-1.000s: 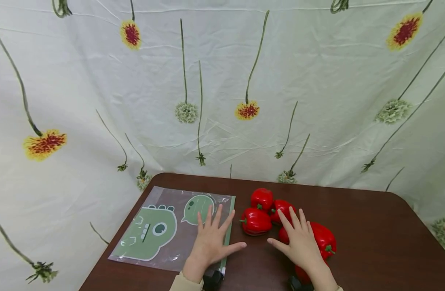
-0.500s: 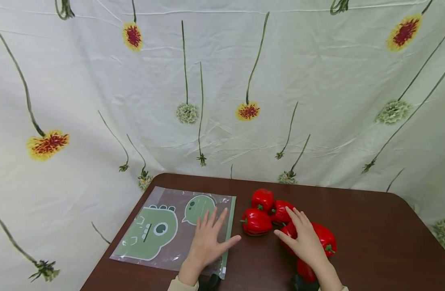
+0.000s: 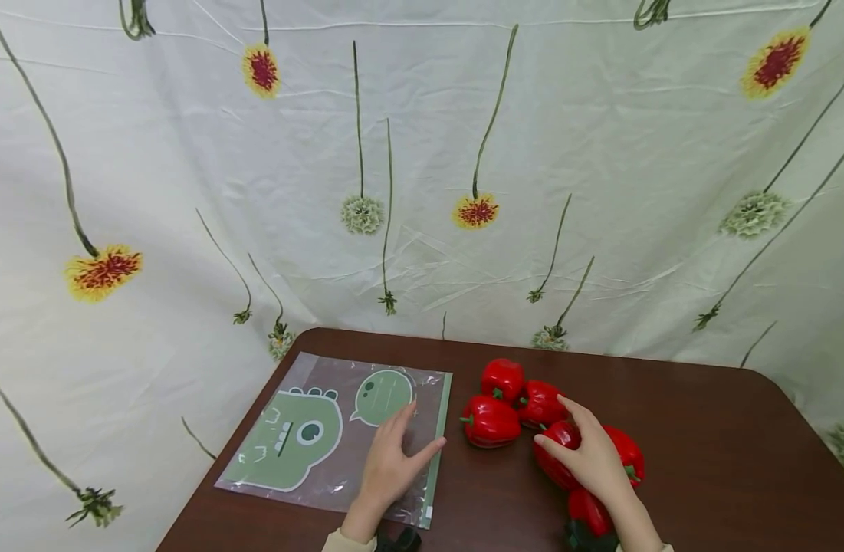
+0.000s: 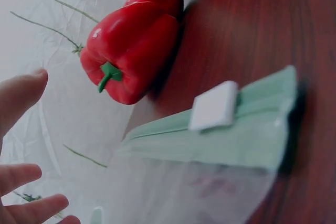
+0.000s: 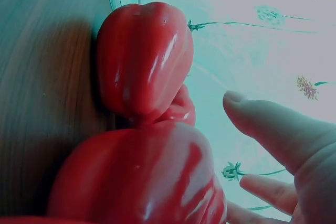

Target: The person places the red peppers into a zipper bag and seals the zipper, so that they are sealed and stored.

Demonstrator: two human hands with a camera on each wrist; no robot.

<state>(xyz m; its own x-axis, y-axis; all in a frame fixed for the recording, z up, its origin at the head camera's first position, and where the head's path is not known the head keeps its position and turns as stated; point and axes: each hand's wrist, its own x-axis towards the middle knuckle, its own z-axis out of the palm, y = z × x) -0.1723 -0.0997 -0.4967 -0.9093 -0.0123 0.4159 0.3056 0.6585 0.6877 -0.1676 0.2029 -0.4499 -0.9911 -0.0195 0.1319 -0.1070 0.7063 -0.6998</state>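
Note:
My left hand rests with relaxed fingers on a clear zip bag printed with a green dinosaur, close to its green zip edge. The left wrist view shows those fingers spread above the bag's white slider. My right hand lies over a red pepper, fingers curved across its top. In the right wrist view that pepper fills the lower left, and the thumb stands free of it. Several more red peppers cluster around, one nearest the bag.
The dark brown table has bare wood to the right of the peppers and a rounded far right corner. A cream cloth with printed flowers hangs close behind the table. One pepper lies under my right wrist.
The right hand slid forward and left and settled on a pepper. The left hand drew back a little on the bag, its fingers less spread.

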